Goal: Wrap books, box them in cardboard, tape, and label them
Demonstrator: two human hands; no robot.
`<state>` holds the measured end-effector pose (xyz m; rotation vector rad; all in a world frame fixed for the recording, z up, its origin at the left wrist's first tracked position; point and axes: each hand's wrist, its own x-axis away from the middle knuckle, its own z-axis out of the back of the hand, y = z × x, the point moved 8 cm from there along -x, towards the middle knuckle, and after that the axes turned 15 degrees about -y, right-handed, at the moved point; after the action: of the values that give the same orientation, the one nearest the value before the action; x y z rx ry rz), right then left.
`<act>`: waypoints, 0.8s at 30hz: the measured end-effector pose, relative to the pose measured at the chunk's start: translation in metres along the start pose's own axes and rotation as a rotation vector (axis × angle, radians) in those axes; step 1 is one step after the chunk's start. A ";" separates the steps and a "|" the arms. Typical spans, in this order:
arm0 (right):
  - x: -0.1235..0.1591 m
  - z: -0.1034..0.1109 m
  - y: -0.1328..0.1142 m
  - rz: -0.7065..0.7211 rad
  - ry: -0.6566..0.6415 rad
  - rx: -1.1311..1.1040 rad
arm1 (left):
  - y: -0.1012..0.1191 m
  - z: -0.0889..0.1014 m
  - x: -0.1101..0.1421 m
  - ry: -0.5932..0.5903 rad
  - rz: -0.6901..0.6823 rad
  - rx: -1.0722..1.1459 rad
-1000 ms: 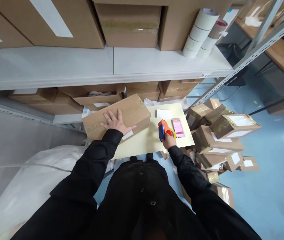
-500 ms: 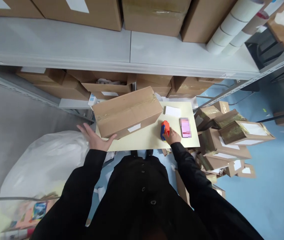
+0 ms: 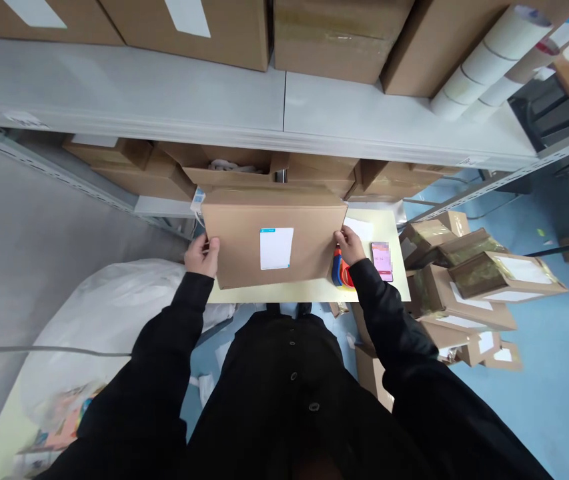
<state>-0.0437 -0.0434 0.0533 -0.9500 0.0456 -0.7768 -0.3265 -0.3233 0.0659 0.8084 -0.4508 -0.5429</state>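
Note:
A cardboard box (image 3: 234, 247) is tipped up over the pale table (image 3: 304, 292), its broad side facing me with a white label (image 3: 277, 249) on it. My left hand (image 3: 202, 255) grips the box's left edge, thumb on the front. At the right edge my right hand (image 3: 349, 245) holds the box between thumb and fingers. Just below that hand lies a red and blue tape dispenser (image 3: 338, 268), partly covered by the hand and box. A phone (image 3: 381, 261) with a lit pink screen rests on the table to the right.
A white slip or small box (image 3: 359, 228) lies behind my right hand. Shelves (image 3: 204, 100) with cartons stand in front. Several taped boxes (image 3: 464, 293) are piled on the floor at right. A large white plastic bag (image 3: 109, 313) sits at left.
My right hand has let go of the tape dispenser and taken the box's right edge. My left hand has closed on its left edge. The box has turned, bringing its labelled side toward me.

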 end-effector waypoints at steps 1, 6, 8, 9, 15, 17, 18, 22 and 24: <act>0.006 0.003 0.005 -0.045 0.031 -0.012 | 0.003 0.005 -0.008 -0.008 -0.014 -0.002; 0.031 -0.002 0.031 -0.288 0.101 -0.016 | -0.007 -0.006 -0.041 -0.146 0.088 -0.158; 0.035 -0.011 0.039 -0.357 0.092 -0.001 | -0.019 -0.021 -0.048 -0.229 0.169 -0.236; 0.036 -0.015 0.041 -0.376 0.087 0.004 | -0.025 -0.029 -0.050 -0.268 0.202 -0.271; 0.031 -0.029 0.046 -0.406 0.061 0.029 | -0.049 -0.061 -0.053 -0.444 0.225 -0.377; 0.027 -0.030 0.046 -0.406 0.076 -0.020 | -0.051 -0.060 -0.059 -0.417 0.218 -0.384; 0.024 -0.032 0.044 -0.400 0.081 -0.042 | -0.052 -0.058 -0.064 -0.394 0.222 -0.387; 0.005 -0.041 0.034 -0.388 0.079 -0.073 | -0.052 -0.052 -0.086 -0.362 0.251 -0.425; -0.002 -0.044 0.030 -0.382 0.080 -0.080 | -0.053 -0.052 -0.092 -0.375 0.267 -0.457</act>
<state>-0.0440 -0.0632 0.0036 -1.0175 -0.0370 -1.1727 -0.3834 -0.2687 -0.0225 0.1992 -0.7345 -0.5217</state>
